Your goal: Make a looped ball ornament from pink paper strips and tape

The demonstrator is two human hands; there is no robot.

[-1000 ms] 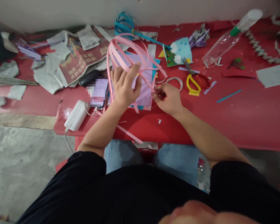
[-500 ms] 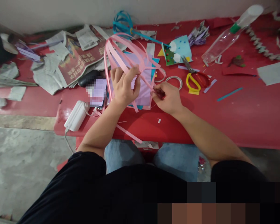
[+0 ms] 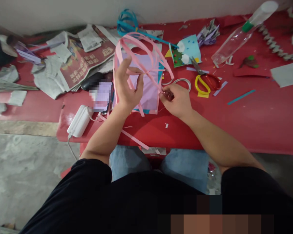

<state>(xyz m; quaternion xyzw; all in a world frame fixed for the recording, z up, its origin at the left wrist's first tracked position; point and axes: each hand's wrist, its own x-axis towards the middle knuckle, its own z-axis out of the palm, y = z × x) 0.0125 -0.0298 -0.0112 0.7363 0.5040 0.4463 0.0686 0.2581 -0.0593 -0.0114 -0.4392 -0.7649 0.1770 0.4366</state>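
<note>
While the left hand (image 3: 129, 83) is raised above the purple sheet (image 3: 146, 91), its thumb and a finger close together at the crossing of the pink strips (image 3: 134, 61), the right hand (image 3: 176, 100) pinches the lower end of one strip between thumb and fingertips. The left hand appears to grip the strips at that crossing, though the contact is too small to confirm. The strips bow outward in loops over the sheet, with loose ends near the left wrist. The sheet lies on the red table (image 3: 234, 126), with blue and pink edges showing beneath it. Just beyond the right hand is a pale ring (image 3: 183, 85); the scissors (image 3: 203, 81), with one yellow and one red handle, lie to the right of it, blades toward the painted card (image 3: 187, 50). A blue looped piece (image 3: 128, 23) rests behind the pink strips, its stem reaching the card. A clear bottle (image 3: 234, 42) with a green band stands at the right rear. To the left are newspaper (image 3: 84, 65), a black mouse-shaped object (image 3: 91, 81) and a white power bank (image 3: 80, 122) with a cable attached.
</note>
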